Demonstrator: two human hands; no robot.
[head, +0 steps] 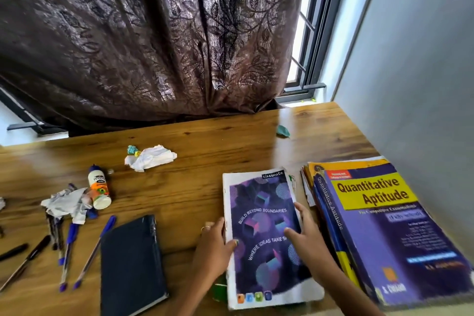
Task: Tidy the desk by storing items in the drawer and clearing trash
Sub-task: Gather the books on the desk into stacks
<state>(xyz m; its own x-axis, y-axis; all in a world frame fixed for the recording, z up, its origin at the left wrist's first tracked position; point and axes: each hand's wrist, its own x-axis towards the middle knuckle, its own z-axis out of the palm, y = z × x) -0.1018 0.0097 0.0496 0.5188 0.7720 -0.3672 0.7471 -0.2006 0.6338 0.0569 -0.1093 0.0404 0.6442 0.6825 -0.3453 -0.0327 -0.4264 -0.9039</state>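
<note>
A purple-covered notebook lies on the wooden desk near its front edge. My left hand grips the notebook's left edge, thumb on the cover. My right hand holds its right edge, fingers over the cover. A black diary lies to the left. Several blue and black pens are scattered at the far left beside a glue bottle. Crumpled white paper sits mid-desk, more crumpled paper by the glue, and a small teal scrap near the back.
A stack of books topped by a blue "Quantitative Aptitude" book sits at the right against a grey wall. A dark patterned curtain hangs behind the desk. No drawer is in view.
</note>
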